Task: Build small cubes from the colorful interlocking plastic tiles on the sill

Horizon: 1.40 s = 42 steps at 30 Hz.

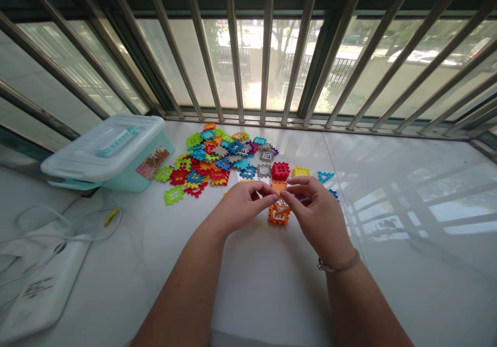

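My left hand (250,202) and my right hand (316,212) meet near the middle of the head view, thumbs and forefingers pinched on a small orange window tile (282,205) with a pale grid. Right below it lies another orange tile (278,217) with notched edges, and a plain orange tile (278,185) shows just behind. Farther back are a red tile stack (280,171) and a yellow tile (301,171). Blue pieces beside my right hand are partly hidden by its fingers.
A heap of colourful notched tiles (212,155) spreads to the left. Beyond it stands a lidded turquoise box (135,155). A white device (46,279) with cables lies at lower left. Metal bars (267,52) line the window edge. A blue triangular piece (325,176) lies at right.
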Motion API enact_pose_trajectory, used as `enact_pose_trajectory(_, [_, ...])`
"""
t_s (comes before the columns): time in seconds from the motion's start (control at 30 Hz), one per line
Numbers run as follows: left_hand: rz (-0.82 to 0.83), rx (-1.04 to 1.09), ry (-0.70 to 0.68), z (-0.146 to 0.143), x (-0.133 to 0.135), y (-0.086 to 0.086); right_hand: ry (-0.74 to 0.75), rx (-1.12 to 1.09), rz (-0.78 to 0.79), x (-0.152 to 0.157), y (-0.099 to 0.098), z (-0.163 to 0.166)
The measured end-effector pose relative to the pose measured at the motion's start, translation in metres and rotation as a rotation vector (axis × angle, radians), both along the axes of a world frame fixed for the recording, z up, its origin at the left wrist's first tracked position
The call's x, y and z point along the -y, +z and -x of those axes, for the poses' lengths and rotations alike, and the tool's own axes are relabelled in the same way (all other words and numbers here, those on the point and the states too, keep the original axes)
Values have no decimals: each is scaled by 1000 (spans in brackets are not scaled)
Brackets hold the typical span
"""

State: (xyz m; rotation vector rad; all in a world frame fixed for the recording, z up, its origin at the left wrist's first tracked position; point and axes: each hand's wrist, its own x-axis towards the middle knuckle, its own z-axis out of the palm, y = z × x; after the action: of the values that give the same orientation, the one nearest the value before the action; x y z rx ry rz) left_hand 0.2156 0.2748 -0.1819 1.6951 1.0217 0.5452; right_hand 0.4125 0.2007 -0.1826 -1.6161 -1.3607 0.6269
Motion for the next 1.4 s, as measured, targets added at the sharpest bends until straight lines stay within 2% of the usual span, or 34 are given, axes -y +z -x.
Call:
enact_pose_trajectory(0.17, [35,-3,-35,1,0,1,15,-9,-7,0,0,1])
enact_pose_trajectory(0.3, [26,-8,38,1,1,3,37,8,-13,-2,-2,1])
enact_pose_trajectory(0.47, [112,145,110,0,1,4,56,-2,3,-3,-2,1])
enact_pose_trajectory(0.6, [193,235,85,-1,2,3,52,1,-12,-2,0,2])
enact_pose_trajectory(0.8, [207,293,137,-4,1,2,67,195,-116,-3,-3,2])
enact_pose_trajectory(0.97, [266,385,174,-5,1,-2,170,332,-220,-4,-6,2])
enact_pose_trajectory(1.3, [229,309,104,-3,0,-7,224,424,-253,-4,-7,0])
enact_pose_trajectory(1.4, [147,215,126,-2,-2,-11,261,486,-236,-4,-8,-2])
